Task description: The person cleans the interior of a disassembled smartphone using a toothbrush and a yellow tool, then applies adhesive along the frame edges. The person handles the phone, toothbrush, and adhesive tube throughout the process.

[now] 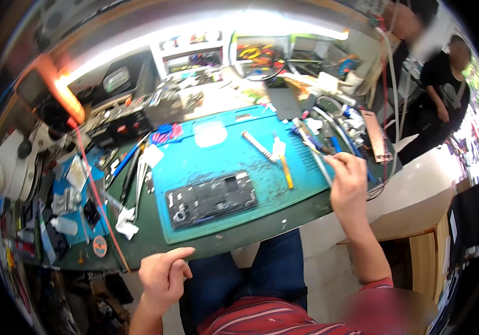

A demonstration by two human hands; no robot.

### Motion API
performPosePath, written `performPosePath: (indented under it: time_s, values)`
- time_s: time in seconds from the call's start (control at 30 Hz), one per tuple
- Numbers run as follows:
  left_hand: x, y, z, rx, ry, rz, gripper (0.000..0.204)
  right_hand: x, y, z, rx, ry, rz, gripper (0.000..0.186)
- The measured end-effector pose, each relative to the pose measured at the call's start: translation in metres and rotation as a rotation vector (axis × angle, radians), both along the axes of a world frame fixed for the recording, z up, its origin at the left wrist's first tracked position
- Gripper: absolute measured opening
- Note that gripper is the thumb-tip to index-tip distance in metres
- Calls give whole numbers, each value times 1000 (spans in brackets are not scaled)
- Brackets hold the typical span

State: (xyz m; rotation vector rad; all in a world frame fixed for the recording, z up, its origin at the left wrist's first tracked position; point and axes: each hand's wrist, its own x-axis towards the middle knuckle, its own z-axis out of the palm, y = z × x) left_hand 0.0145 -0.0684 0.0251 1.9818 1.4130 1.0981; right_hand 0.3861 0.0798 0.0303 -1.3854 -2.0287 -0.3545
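My left hand (pixel 165 274) hangs near the desk's front edge, index finger extended and the others curled, holding nothing. My right hand (pixel 348 186) is raised at the mat's right side, thumb and forefinger pinched on a thin tool (pixel 320 153), whose type is hard to make out, beside a cluster of pens and tools (pixel 334 142). On the blue silicone mat (pixel 195 159) lies a black phone (pixel 211 199), its inner parts exposed. Right of it lie a striped stick tool (pixel 258 145) and a yellow-handled tool (pixel 285 170).
Tweezers and pens (pixel 133 170), a white bottle (pixel 64 226) and an orange lamp (pixel 66 95) crowd the left. Bins of tools (pixel 256 56) line the back. Two people (pixel 440 95) are at upper right, beyond a white counter (pixel 426 173). A red cord (pixel 107 218) crosses the desk's left.
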Motion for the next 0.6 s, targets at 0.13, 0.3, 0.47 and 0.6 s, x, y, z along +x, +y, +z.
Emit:
performPosePath:
  time_s: [0.13, 0.3, 0.47, 0.6]
  values:
    - [28, 31, -3, 399, 142, 133, 38, 4, -3, 7, 32, 76, 16, 35]
    - [15, 51, -2, 465, 297, 145, 33, 36, 21, 15, 86, 50, -23, 32]
    - [7, 47, -4, 314, 495, 255, 48, 49, 75, 31, 47, 211, 21, 36]
    - [15, 47, -1, 310, 561, 234, 62, 55, 128, 57, 153, 96, -5, 44]
